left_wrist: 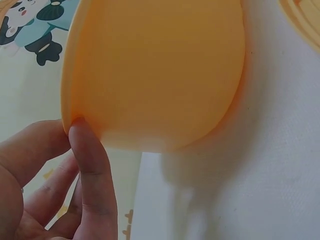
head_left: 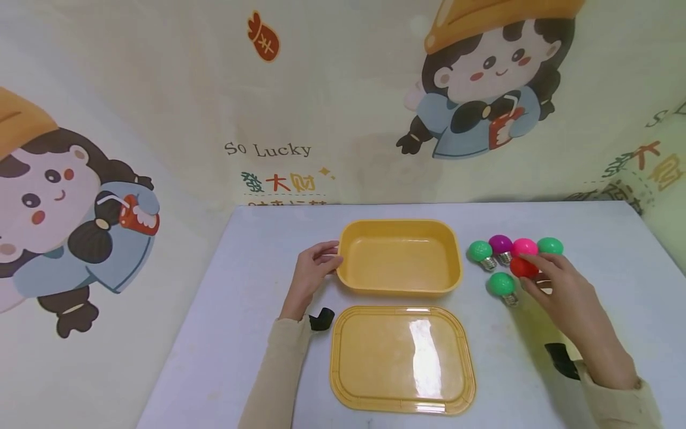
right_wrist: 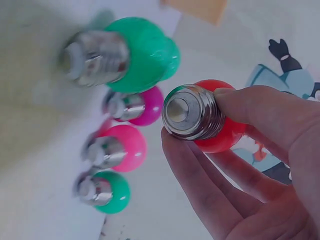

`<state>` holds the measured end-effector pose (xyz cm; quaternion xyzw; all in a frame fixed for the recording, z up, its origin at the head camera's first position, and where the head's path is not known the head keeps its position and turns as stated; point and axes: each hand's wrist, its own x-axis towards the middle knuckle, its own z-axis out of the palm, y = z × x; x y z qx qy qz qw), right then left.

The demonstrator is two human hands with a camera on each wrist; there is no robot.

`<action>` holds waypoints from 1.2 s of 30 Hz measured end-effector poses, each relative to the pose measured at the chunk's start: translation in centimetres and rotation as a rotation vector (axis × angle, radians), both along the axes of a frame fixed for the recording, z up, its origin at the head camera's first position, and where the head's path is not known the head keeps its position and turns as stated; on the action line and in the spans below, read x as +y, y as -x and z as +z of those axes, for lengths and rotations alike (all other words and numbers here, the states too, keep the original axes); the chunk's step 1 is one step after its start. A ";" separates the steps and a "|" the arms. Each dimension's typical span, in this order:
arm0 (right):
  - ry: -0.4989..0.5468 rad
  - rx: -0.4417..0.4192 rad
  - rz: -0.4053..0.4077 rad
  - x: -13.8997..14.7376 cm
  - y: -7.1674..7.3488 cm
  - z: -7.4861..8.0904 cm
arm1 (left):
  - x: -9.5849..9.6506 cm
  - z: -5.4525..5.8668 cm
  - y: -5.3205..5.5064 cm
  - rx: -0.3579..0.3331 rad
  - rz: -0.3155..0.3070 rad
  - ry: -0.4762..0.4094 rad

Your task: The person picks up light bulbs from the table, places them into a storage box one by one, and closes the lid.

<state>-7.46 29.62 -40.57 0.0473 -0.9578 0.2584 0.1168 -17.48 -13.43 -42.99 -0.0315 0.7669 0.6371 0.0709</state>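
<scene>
My left hand [head_left: 315,268] pinches the left rim of a yellow plastic bin [head_left: 399,256]; in the left wrist view, thumb and fingers meet at the edge of the bin [left_wrist: 160,75]. On the right, my right hand [head_left: 570,295] holds a red light bulb [head_left: 522,267] between thumb and fingers. Its silvery screw base [right_wrist: 187,112] faces the right wrist camera. Around it lie a purple bulb [head_left: 501,244], a pink bulb [head_left: 524,246] and three green bulbs, the nearest green bulb [head_left: 502,283] lying apart from the back row.
In front of the bin lies a flat yellow tray [head_left: 348,403], shiny with reflected light. Both stand on a white table [head_left: 225,333]. Behind the table hangs a cloth backdrop [head_left: 343,95] printed with cartoon figures and lettering.
</scene>
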 end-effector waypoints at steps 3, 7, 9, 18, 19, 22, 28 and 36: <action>0.002 0.011 0.005 -0.6 -0.1 0.6 | 0.0 -0.1 0.0 -0.003 0.005 -0.005; 0.018 0.068 0.044 -1.8 0.0 1.2 | 0.0 -0.2 -0.1 -0.002 -0.001 -0.012; 0.025 0.086 0.075 -2.5 0.2 1.4 | 0.0 -0.3 -0.2 -0.009 0.005 -0.015; 0.064 0.113 0.153 -5.5 1.2 2.2 | 0.0 -0.5 -0.2 0.001 0.004 -0.028; 0.071 0.108 0.158 -5.8 1.3 2.3 | 0.0 -0.5 -0.2 0.001 0.007 -0.029; 0.086 0.096 0.166 -6.9 1.6 2.6 | 0.0 -0.4 -0.3 0.003 0.011 -0.032; 0.106 0.031 0.166 -9.0 2.5 2.9 | -0.1 -0.2 -0.5 -0.019 0.008 -0.030; 0.133 0.019 0.231 -11.5 4.4 3.0 | -0.2 0.2 -0.3 -0.044 -0.004 -0.047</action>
